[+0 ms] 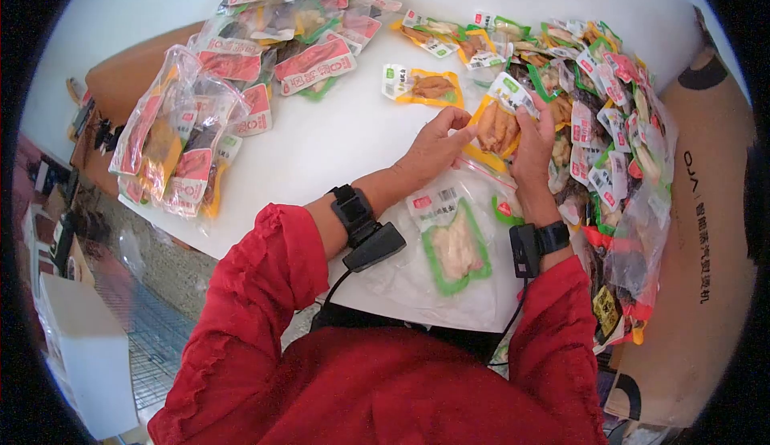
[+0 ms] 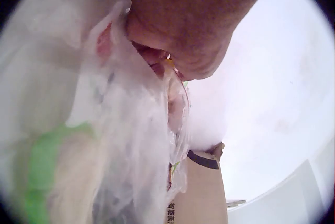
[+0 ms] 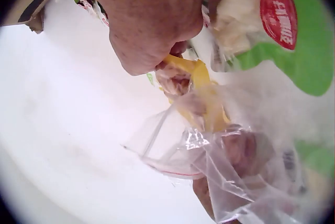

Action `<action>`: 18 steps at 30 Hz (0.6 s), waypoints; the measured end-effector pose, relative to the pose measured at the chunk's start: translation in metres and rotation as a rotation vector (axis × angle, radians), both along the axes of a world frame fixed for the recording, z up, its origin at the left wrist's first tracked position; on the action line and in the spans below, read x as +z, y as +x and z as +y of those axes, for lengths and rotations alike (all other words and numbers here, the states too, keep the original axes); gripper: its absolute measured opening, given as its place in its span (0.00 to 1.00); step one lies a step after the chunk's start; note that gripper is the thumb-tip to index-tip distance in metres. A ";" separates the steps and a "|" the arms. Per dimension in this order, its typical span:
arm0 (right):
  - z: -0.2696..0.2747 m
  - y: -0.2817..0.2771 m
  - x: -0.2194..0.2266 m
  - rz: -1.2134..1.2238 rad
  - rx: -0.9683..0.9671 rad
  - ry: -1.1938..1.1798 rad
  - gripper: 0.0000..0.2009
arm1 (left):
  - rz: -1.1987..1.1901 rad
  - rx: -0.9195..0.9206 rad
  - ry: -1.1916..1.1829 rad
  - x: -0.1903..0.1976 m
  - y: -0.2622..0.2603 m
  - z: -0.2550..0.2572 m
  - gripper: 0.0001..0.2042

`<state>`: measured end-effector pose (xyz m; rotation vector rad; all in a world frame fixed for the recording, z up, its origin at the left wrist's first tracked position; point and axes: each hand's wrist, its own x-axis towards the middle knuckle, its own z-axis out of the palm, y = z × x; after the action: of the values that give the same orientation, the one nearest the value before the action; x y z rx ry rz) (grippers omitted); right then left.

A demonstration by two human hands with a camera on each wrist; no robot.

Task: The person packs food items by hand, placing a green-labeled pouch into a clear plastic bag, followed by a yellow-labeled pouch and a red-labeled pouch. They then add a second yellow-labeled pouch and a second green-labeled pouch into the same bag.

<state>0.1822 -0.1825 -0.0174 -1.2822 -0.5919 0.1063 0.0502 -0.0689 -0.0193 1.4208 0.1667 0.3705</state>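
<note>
My right hand (image 1: 533,152) grips a yellow-edged food packet (image 1: 497,128) with brown pieces showing through its clear window. Across from it, my left hand (image 1: 433,150) pinches the mouth of a clear zip bag (image 1: 393,285) at the packet's lower left corner. Below both hands the bag lies spread on the table, its red zip line running between them. Inside it is a green-edged packet (image 1: 457,246) with pale contents, and part of another green-edged packet (image 1: 505,209) sits near my right wrist. In the right wrist view the yellow-edged packet (image 3: 201,85) overlaps the bag's opening.
A single yellow-edged packet (image 1: 425,86) lies on the white table (image 1: 337,148) beyond my hands. Loose packets (image 1: 609,116) are heaped on the right, beside a cardboard box (image 1: 698,228). Filled clear bags with red labels (image 1: 317,64) are piled at the left.
</note>
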 end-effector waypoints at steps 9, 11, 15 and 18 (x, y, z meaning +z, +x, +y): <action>-0.005 0.007 0.002 -0.028 -0.077 0.036 0.15 | -0.044 -0.040 0.508 0.055 -0.015 0.024 0.14; -0.006 0.012 0.001 -0.056 -0.087 0.049 0.15 | 0.006 -0.251 0.865 0.065 -0.021 0.024 0.14; -0.005 0.019 -0.002 -0.080 -0.114 0.041 0.16 | -0.056 -0.372 0.936 0.062 -0.021 0.025 0.11; -0.002 -0.005 0.018 0.060 0.077 0.049 0.16 | -0.095 -0.286 0.967 0.060 -0.013 0.025 0.09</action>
<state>0.1770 -0.1845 0.0010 -1.2055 -0.5885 0.1923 0.0368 -0.0442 0.0409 2.3347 -0.3436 0.2839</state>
